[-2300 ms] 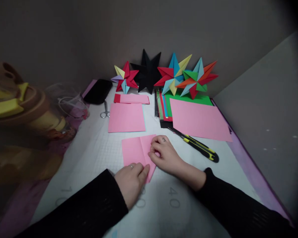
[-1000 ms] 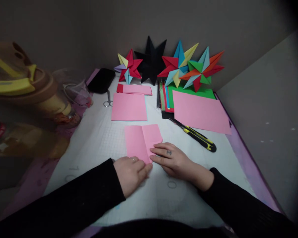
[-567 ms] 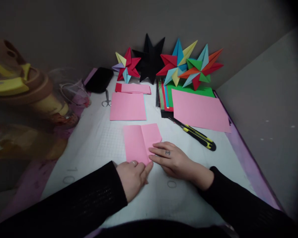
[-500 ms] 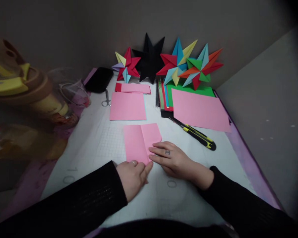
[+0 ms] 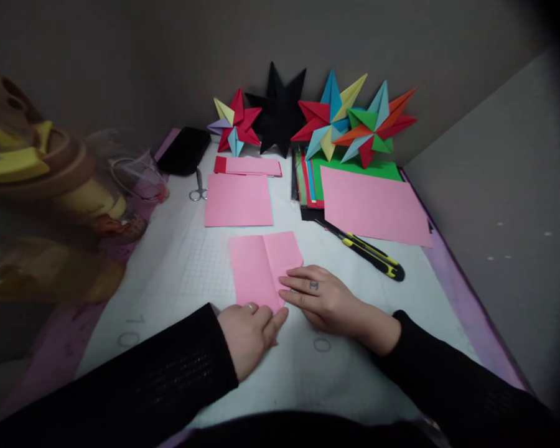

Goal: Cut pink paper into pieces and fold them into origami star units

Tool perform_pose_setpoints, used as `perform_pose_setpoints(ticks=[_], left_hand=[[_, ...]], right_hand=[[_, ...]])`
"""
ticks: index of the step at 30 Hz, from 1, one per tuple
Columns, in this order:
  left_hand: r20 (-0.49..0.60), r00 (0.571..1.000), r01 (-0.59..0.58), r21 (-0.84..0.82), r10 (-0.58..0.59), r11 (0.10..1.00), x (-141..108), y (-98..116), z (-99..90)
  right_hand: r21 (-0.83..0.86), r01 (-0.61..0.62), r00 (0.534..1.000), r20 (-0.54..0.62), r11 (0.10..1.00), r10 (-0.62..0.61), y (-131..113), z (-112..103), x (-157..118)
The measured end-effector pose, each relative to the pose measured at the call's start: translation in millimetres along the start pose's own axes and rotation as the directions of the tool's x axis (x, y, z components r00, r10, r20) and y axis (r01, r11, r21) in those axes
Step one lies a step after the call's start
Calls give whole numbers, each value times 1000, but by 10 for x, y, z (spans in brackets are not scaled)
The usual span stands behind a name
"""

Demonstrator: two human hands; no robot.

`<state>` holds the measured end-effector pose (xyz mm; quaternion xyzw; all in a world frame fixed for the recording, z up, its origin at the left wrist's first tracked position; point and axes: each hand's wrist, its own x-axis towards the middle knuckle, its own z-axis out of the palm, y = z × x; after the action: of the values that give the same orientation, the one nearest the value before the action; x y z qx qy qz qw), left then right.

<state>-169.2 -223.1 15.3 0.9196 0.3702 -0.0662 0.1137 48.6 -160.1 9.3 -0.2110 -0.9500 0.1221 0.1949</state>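
A pink sheet (image 5: 254, 267) with a crease down its middle lies on the white table cover (image 5: 168, 267). Its right side is folded at the near corner, partly under my fingers. My left hand (image 5: 252, 333), with a ring, is at the sheet's near edge, fingers curled and pressed together on the paper. My right hand (image 5: 324, 298) lies over the right edge, its fingers spread flat and pointing left, thumb hidden. The two hands nearly meet at the near right corner.
Beyond are a stack of pink squares (image 5: 239, 200), small scissors (image 5: 198, 190), pink strips (image 5: 252, 166), a black phone (image 5: 185, 151), a large pink sheet (image 5: 373, 208) and a cutter (image 5: 373, 255). Paper stars (image 5: 280, 112) stand against the wall. A tumbler (image 5: 70, 162) is at left.
The whole view has shifted very slightly. Both hands keep almost the same places on the pink sheet.
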Motion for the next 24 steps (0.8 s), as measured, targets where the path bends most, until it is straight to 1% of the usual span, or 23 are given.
perform_pose_setpoints(ticks=[3, 5, 8, 11, 14, 20, 24], left_hand=[[-12, 1000, 9, 1, -9, 1000, 2, 5, 4], [-19, 1000, 9, -5, -9, 1000, 4, 6, 7], [-24, 1000, 0, -3, 0, 1000, 3, 5, 11], [-1, 1000, -4, 7, 4, 1000, 2, 3, 8], [32, 999, -5, 1, 5, 1000, 7, 5, -8], [77, 996, 45, -12, -44, 999, 42, 22, -41], [107, 993, 57, -17, -55, 998, 63, 33, -34]], right_hand=[[15, -62, 998, -13, 998, 62, -3, -8, 29], [27, -151, 988, -37, 988, 152, 8, -20, 89], [91, -291, 954, -41, 952, 296, 50, -38, 237], [195, -366, 927, -13, 910, 376, 107, -32, 392], [224, -397, 913, -2, 890, 408, 148, 1, 481], [172, -430, 902, 49, 886, 428, 147, 68, 489], [140, -452, 892, 58, 881, 449, 139, 88, 501]])
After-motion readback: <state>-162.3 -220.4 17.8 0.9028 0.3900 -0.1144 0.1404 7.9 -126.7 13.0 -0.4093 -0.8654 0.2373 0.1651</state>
